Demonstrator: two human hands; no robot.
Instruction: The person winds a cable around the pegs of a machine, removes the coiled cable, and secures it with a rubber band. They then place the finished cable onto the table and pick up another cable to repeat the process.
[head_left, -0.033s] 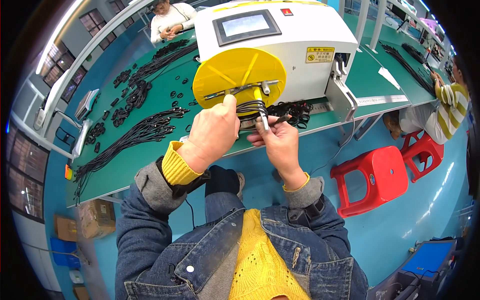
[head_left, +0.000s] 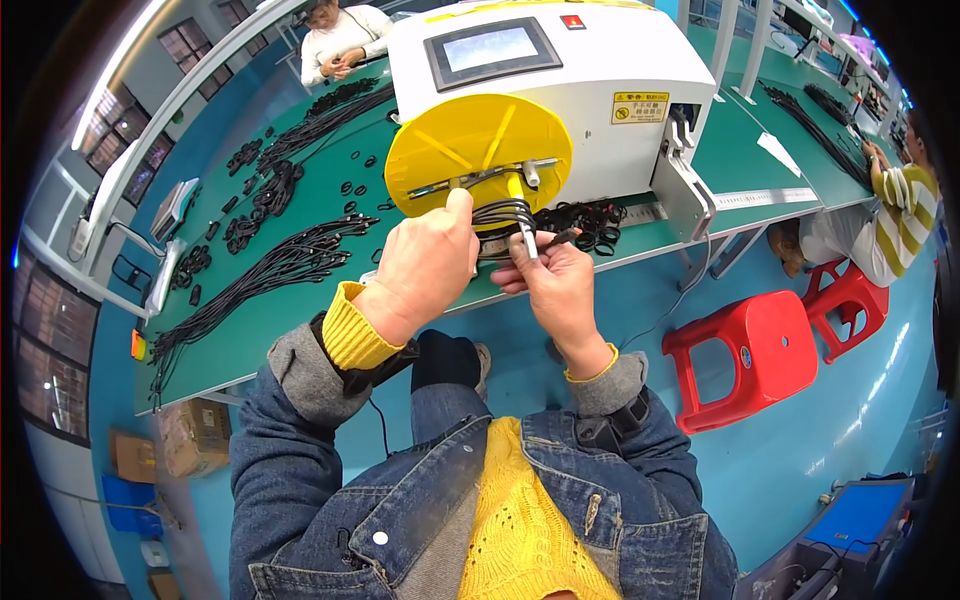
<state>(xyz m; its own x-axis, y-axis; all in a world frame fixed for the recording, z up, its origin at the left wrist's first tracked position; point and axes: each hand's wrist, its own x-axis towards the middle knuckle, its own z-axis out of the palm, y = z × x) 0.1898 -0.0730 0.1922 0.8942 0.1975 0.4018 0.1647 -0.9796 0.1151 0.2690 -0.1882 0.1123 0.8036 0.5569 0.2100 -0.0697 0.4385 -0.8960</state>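
My left hand (head_left: 428, 262) and right hand (head_left: 556, 278) clamp a black cable coil (head_left: 503, 213) at the yellow disc (head_left: 478, 140), near the green surface (head_left: 300, 310) edge; finished coils (head_left: 590, 222) lie just beyond.

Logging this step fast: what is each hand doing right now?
Left hand: closed on the black cable coil at the yellow disc.
Right hand: closed, gripping the same coil from below.

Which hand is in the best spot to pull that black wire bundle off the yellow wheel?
Probably the right hand: its fingers already pinch the black wire coil just below the yellow disc. The left hand rests higher, thumb up by the metal bar.
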